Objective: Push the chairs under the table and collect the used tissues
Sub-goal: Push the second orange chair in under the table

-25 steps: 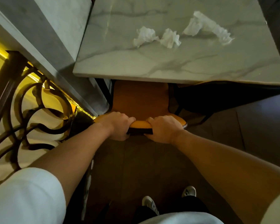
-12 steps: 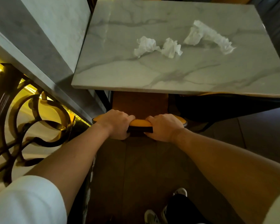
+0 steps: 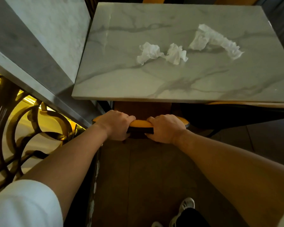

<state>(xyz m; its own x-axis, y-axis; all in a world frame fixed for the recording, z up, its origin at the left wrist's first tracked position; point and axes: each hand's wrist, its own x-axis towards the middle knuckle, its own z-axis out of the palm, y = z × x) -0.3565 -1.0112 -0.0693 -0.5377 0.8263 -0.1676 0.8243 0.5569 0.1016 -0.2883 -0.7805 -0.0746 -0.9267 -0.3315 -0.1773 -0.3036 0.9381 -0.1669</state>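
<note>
Tight gap by the counter (image 3: 121, 89): both hands, left (image 3: 116, 124) and right (image 3: 165, 128), grip the chair (image 3: 141, 124); shoving crooked could jam it.

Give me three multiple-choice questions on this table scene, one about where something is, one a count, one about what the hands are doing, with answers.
1. Where do the crumpled tissues lie?
A. on the marble table top
B. on the floor
C. on the chair seat

2. How many crumpled tissues are there?
A. one
B. three
C. five

3. What are the two hands doing?
A. hanging open at the sides
B. pinching a tissue
C. gripping the chair's back

Answers:
1 A: the left tissue, middle tissue and long right tissue all rest on the table.
2 B: three separate white wads show.
3 C: the left hand and right hand curl over the orange chair back.
</note>
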